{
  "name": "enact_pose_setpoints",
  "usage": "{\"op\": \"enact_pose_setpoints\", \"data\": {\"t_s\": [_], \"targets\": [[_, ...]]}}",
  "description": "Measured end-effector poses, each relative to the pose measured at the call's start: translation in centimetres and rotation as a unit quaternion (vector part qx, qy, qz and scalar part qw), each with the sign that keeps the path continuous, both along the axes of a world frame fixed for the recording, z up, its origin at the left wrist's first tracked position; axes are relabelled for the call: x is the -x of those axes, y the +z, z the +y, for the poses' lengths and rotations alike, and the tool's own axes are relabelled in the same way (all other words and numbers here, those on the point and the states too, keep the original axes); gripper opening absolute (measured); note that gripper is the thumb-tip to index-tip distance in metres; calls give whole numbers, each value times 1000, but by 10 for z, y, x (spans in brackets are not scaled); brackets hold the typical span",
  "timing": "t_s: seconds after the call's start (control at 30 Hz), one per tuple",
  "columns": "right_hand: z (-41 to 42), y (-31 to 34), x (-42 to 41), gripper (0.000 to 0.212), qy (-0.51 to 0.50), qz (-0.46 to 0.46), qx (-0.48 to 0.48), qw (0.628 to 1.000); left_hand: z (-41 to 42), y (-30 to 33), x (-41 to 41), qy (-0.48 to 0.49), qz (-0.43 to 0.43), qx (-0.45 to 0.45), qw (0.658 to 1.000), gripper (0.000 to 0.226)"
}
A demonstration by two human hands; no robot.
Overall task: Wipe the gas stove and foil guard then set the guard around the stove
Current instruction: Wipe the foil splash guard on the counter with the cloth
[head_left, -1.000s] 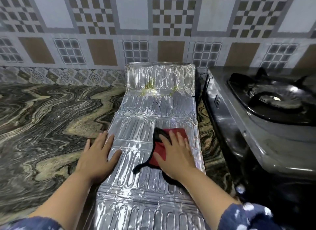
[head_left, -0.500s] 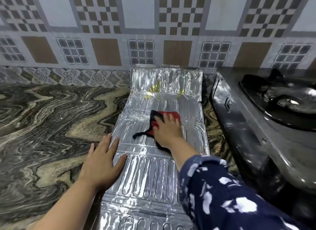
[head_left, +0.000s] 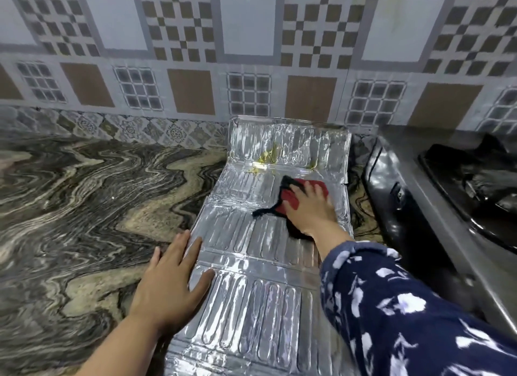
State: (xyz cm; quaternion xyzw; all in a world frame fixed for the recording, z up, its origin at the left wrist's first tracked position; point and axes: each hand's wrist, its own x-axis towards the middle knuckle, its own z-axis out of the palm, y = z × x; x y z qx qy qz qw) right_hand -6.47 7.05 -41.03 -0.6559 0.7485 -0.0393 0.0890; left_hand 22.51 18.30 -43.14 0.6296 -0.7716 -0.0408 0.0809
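Observation:
The silver foil guard (head_left: 251,291) lies unfolded flat on the marbled counter, and its far panel leans up against the tiled wall. Yellow stains (head_left: 264,158) mark the fold below that raised panel. My right hand (head_left: 310,210) presses a red and black cloth (head_left: 289,199) onto the guard's far flat panel, just short of the stains. My left hand (head_left: 170,283) lies flat with spread fingers on the guard's left edge. The gas stove (head_left: 447,207) stands to the right of the guard, with its dark burner top partly cut off by the frame.
The marbled counter (head_left: 84,207) stretches out to the left of the guard. A patterned tiled wall (head_left: 251,67) closes off the back. A narrow strip of counter (head_left: 361,207) separates the guard from the stove's side.
My right hand has slid the cloth away from me along the guard, toward the stained fold at the wall. My left hand has stayed flat on the left edge.

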Motion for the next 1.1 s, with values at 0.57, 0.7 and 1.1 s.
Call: {"op": "enact_pose_setpoints", "data": {"t_s": [0.57, 0.7, 1.1], "targets": [[-11, -4, -100, 49, 174, -23, 17, 984, -5, -2, -3, -1, 1, 1, 1000, 93], [21, -1, -73, 50, 172, -35, 3, 985, 1, 2, -4, -11, -21, -5, 1000, 94], [98, -1, -85, 51, 172, -37, -8, 984, 46, 18, -30, -35, -103, -50, 993, 103]]}}
